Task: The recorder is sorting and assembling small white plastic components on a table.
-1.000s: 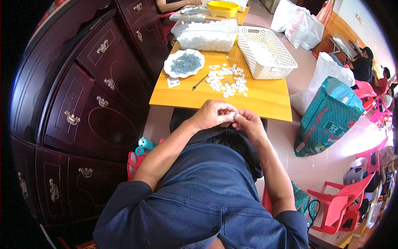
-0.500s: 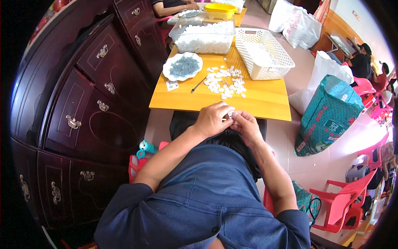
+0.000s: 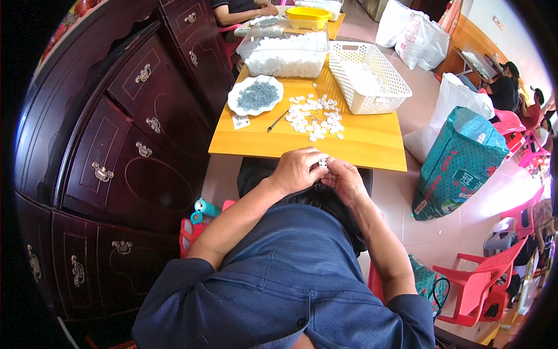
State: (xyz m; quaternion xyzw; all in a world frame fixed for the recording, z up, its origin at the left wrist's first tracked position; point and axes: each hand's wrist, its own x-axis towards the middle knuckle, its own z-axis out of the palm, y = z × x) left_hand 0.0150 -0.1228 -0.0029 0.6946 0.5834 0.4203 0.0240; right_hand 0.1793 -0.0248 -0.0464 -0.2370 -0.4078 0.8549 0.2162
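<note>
Left hand (image 3: pixel 297 170) and right hand (image 3: pixel 346 179), grips apparently pinching one small white piece (image 3: pixel 322 163) beside table edge (image 3: pixel 302 152).

The person wears a blue short-sleeved shirt (image 3: pixel 279 291) of a denim-like cloth, with stitched seams running across the shoulders and down the back. The sleeves end above the elbows, each with a folded hem, so both forearms are bare down to the hands. Below the hands lies dark cloth, black or near it, covering the lap (image 3: pixel 314 195). The left hand (image 3: pixel 297 170) and the right hand (image 3: pixel 345 180) are bare, with no gloves.
</note>
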